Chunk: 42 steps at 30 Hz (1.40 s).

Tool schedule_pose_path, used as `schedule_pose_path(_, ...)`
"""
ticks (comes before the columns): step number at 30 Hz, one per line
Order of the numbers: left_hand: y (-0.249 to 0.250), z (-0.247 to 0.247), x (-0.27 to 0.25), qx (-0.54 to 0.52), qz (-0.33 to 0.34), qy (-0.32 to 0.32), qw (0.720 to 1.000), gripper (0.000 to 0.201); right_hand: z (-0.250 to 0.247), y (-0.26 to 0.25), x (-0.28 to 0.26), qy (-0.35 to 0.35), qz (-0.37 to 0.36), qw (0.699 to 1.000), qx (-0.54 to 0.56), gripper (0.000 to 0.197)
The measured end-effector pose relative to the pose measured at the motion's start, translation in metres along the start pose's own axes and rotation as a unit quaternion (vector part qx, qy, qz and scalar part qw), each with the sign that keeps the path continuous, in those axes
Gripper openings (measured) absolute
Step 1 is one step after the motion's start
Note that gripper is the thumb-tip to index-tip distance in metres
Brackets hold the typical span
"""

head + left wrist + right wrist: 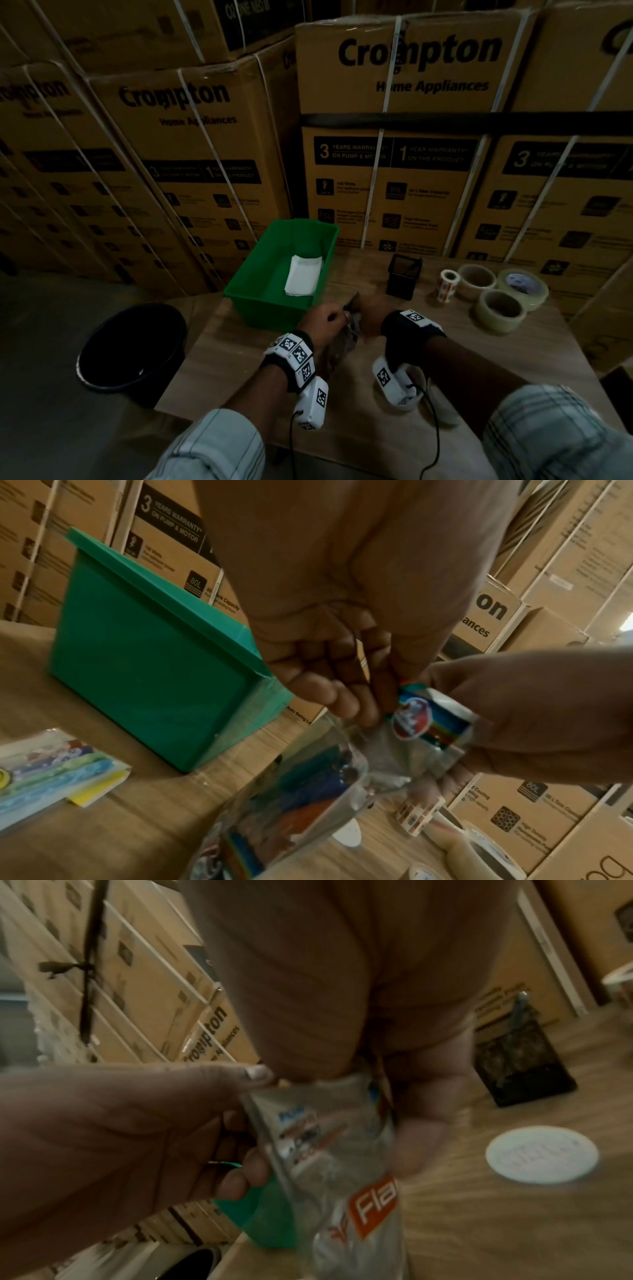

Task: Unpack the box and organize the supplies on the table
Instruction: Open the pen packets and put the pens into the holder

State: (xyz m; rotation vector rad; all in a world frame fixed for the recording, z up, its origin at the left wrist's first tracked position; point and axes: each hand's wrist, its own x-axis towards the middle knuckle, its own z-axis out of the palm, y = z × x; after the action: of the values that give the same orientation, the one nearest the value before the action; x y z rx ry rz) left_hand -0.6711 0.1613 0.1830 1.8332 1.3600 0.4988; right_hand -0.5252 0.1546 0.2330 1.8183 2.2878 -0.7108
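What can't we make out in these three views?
- Pack contents: the left wrist view shows coloured sticks through clear plastic, blurred; pens or markers, cannot tell.
- Pack print: the right wrist view is motion-blurred and the right hand covers the top; only "Fla" reads.
- Both grips: the head view is dark, and the left hand overlaps the pack.
- Holder contents: too dark in the head view.
- Bin floor: the near wall hides part.

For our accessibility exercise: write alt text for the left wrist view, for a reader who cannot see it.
Both hands pinch the top of a clear plastic packet of pens, left hand above, right hand beside it. A green bin stands behind on the wooden table; another packet lies at left.
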Motion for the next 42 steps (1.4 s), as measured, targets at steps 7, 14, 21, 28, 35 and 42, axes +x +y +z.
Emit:
schedule_pose_path(7, -0.009, -0.006, 0.0, -0.019, -0.039, -0.012, 0.999, 0.06, -0.014, 0.017, 0.004, 0.119, -0.023, 0.989, 0.089, 0.044)
schedule_pose_path(14, 0.005, -0.002, 0.008, 0.179, 0.029, 0.006, 0.983, 0.149, -0.033, 0.028, 0.001, 0.208, -0.127, 0.954, 0.173, 0.04)
schedule_pose_path(21, 0.02, 0.004, 0.023, 0.154, 0.126, 0.041, 0.979, 0.129, -0.035, 0.052, -0.005, 0.215, -0.168, 0.925, 0.266, 0.035)
schedule_pose_path(28, 0.023, 0.025, 0.041, 0.141, 0.145, 0.01, 0.979, 0.11, -0.031, 0.08, -0.018, 0.22, -0.059, 0.928, 0.296, 0.036)
schedule_pose_path(35, 0.047, 0.037, 0.054, 0.248, 0.116, -0.062, 0.96, 0.103, 0.001, 0.129, -0.022, 0.246, 0.051, 0.929, 0.27, 0.036)
schedule_pose_path(42, 0.066, 0.051, 0.065, 0.339, 0.111, -0.121, 0.926, 0.09, 0.019, 0.151, -0.026, 0.252, 0.064, 0.943, 0.206, 0.02)
